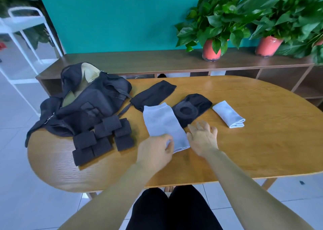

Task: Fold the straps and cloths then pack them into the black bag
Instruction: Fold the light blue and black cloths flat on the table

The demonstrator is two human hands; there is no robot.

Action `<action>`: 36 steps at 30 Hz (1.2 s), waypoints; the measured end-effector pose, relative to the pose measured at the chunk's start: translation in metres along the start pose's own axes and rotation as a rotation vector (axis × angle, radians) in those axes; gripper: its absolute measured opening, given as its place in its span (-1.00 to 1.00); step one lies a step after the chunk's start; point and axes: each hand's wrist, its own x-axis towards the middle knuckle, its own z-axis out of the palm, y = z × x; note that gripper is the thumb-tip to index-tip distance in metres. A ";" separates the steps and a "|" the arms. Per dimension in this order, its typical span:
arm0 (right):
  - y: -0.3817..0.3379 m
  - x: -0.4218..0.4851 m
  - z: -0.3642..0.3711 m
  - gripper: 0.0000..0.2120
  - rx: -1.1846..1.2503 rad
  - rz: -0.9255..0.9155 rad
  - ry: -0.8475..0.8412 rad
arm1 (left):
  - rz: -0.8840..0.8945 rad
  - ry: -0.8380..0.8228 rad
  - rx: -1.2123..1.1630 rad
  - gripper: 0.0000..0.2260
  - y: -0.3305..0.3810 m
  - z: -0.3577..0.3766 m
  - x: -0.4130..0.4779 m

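Note:
A pale grey cloth (163,123) lies flat on the wooden table (244,142) in front of me. My left hand (156,151) pinches its near left corner. Just right of that cloth, my right hand (203,138) hovers with fingers spread and holds nothing. A folded grey cloth (228,114) rests to the right. Two black cloths lie behind: a long one (153,94) and one with a round ring patch (190,107). The open black bag (83,100) sits at the left, with several folded black straps (103,137) stacked before it.
A low wooden shelf unit (174,61) runs behind the table, carrying potted plants in red pots (210,51). A white rack (22,37) stands at the far left. My dark-clothed knees (171,210) are under the table's near edge.

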 end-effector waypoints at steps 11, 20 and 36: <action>-0.007 0.028 -0.003 -0.59 -0.057 -0.042 -0.103 | 0.054 -0.493 0.372 -0.32 -0.019 0.018 0.040; 0.005 0.053 -0.002 -0.49 -0.137 0.000 -0.171 | 0.144 -0.656 0.380 -0.30 -0.021 0.009 -0.001; -0.027 -0.021 -0.004 -0.50 -0.019 -0.297 0.002 | 0.032 -0.358 0.321 -0.47 -0.021 0.008 0.018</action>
